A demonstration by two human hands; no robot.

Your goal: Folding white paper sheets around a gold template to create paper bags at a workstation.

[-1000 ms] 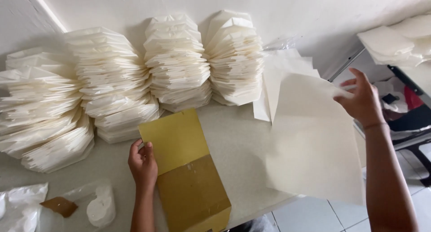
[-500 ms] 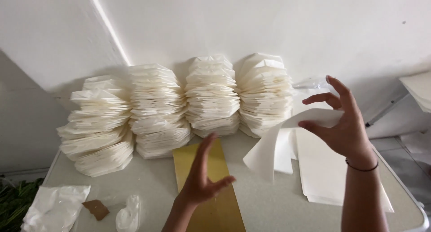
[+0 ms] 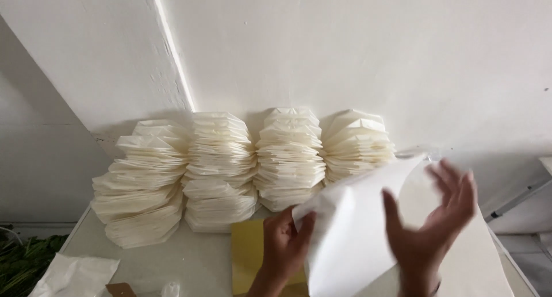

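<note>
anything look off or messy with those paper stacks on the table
The leftmost stack of folded paper leans and fans out sideways, while the other three stacks stand fairly straight. A crumpled plastic wrapper lies at the table's front left corner.

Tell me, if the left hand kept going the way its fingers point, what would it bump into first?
Probably the white paper sheet: the left hand already grips its edge, fingers pointing up and right. Behind that stand the stacks of folded paper, though depth is hard to judge.

Clear plastic bag (image 3: pixel 72 274) at table's left
</note>
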